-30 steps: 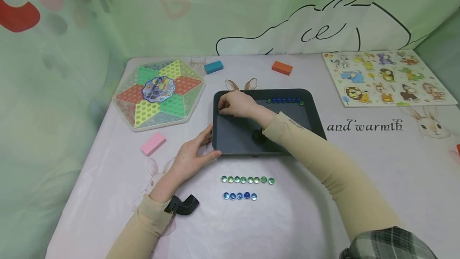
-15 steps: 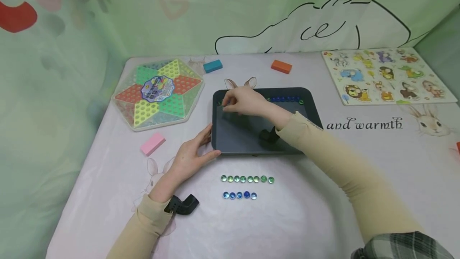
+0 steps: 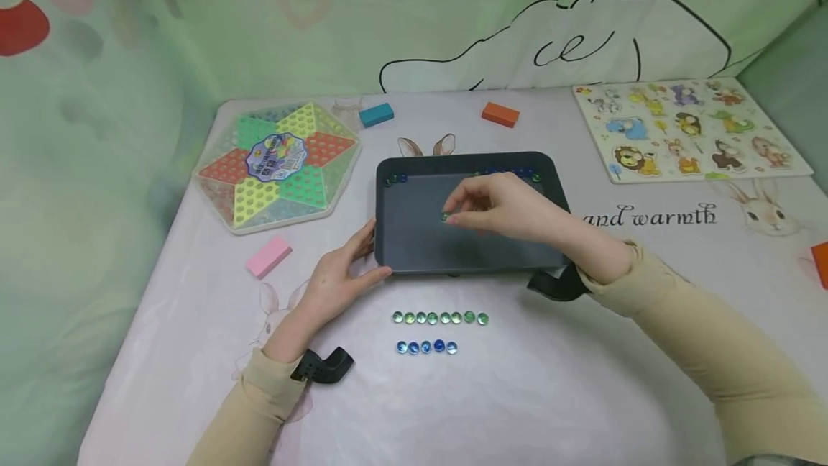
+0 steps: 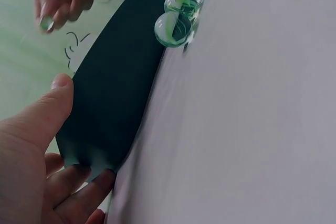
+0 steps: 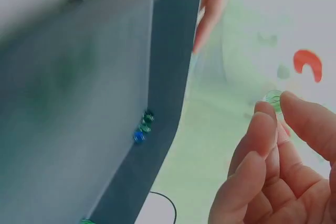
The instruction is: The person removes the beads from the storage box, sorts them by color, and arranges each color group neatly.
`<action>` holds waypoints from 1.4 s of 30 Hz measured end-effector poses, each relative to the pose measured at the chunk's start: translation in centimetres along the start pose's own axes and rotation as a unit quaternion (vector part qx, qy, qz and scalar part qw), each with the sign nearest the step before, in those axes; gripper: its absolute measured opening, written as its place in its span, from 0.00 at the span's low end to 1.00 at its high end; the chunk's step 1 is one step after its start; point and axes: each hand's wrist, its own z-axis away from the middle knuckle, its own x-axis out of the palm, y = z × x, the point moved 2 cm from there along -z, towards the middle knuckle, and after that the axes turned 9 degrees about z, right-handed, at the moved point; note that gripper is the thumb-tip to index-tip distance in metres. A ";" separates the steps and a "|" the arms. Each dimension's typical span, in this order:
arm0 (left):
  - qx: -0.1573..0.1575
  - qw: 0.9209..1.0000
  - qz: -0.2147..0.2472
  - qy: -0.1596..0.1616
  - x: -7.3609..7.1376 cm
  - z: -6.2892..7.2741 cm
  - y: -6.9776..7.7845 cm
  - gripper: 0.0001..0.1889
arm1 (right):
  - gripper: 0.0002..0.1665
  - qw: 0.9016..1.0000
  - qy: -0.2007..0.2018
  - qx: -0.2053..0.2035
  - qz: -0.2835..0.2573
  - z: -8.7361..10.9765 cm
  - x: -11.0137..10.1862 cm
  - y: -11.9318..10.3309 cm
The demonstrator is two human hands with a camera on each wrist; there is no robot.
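Right hand with its fingers narrowed to a pinch, the tips of thumb and forefinger holding one green-streaked glass marble; the marble is held over the middle of a dark grey rectangular tray, apart from its floor; in the tray's far left corner sit a few green and blue marbles, close together; along the far wall, toward the right, lies a row of blue marbles, partly hidden by the hand, with a green end marble at its right.

Left hand with thumb and fingers spread wide about the tray's near left corner, thumb at the near side and fingers against the left wall; on the white printed tablecloth, just in front of the tray, eight green marbles form a row; nearer the person, five blue marbles form a second, shorter row.

Farther out, a Chinese checkers board and a pink block lie left of the tray; a blue block and an orange block lie beyond it; an animal puzzle board occupies the far right; a green backdrop rises behind.
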 end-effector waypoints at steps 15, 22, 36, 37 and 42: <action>-0.004 1.000 0.000 0.001 -0.2 -0.1 -0.1 0.41 | 0.05 0.997 -0.044 -0.019 0.056 7.2 3.9 2.0; -0.008 1.000 0.003 0.001 -0.3 -0.1 0.0 0.41 | 0.04 0.991 -0.052 -0.001 0.123 7.5 5.5 3.1; -0.005 1.000 0.001 -0.004 0.0 -0.1 0.0 0.41 | 0.05 0.987 -0.074 0.023 0.143 7.5 6.1 3.4; -0.004 1.000 0.001 -0.004 0.0 -0.1 0.0 0.41 | 0.05 0.987 -0.075 0.021 0.143 7.5 6.1 3.3; -0.004 1.000 0.001 -0.004 0.0 -0.1 0.0 0.41 | 0.05 0.987 -0.081 -0.003 0.141 7.3 5.3 2.7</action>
